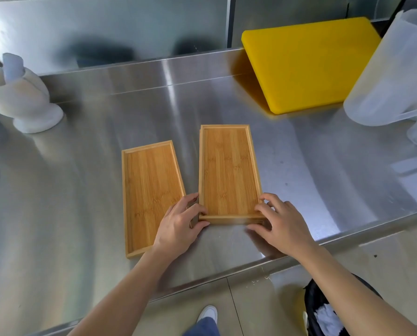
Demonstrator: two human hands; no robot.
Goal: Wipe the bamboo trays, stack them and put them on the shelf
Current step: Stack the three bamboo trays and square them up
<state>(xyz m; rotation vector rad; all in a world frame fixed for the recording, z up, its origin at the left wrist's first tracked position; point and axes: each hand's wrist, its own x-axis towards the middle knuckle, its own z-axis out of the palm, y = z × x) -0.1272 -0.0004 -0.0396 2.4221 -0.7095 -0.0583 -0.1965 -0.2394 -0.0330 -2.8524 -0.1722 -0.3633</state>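
Both hands grip the near end of a stack of bamboo trays point(229, 170) on the steel table point(81, 190): the left hand point(180, 226) pinches its near-left corner, the right hand point(277, 224) curls on the near-right corner. How many trays the stack holds I cannot tell. One single tray point(151, 195) lies flat just left, partly under the left wrist.

Two bare forearms, no sleeves, watch or rings; left hand point(178, 224) and right hand point(279, 224) ungloved; blue trouser leg point(202, 327); white shoe point(208, 314) below.
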